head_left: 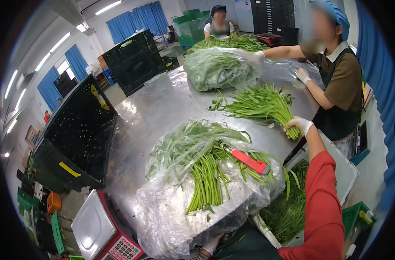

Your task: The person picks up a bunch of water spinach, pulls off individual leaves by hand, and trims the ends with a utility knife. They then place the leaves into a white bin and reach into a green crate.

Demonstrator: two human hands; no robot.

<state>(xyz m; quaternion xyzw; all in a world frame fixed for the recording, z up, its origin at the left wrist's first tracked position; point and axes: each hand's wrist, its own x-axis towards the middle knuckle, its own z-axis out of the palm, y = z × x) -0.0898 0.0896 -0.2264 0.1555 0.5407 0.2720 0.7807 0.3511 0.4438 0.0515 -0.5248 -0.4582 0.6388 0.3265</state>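
In the head view, our gloved right hand (300, 125) is closed around the stem ends of a bunch of greens (258, 104), whose leaves fan away to the left over the metal table (141, 125). Our left hand (212, 243), also gloved, shows only partly at the bottom edge, just beside the clear plastic bag (160, 212); we cannot tell whether its fingers grip anything. The two hands are well apart.

Nearest us, the bag lies spread open around a second bunch (208, 180), its cut stems pointing toward us. A red-handled tool (250, 162) lies slantwise on top, right of those stems. Below our right forearm, loose leaves (286, 212) fill a container. To our left are a red scale (93, 221) with a metal plate and a black crate (72, 143) tipped open toward the table. Across from us, a co-worker (346, 78) in gloves touches a bagged heap of greens (221, 69), and another person (219, 28) is beyond it.
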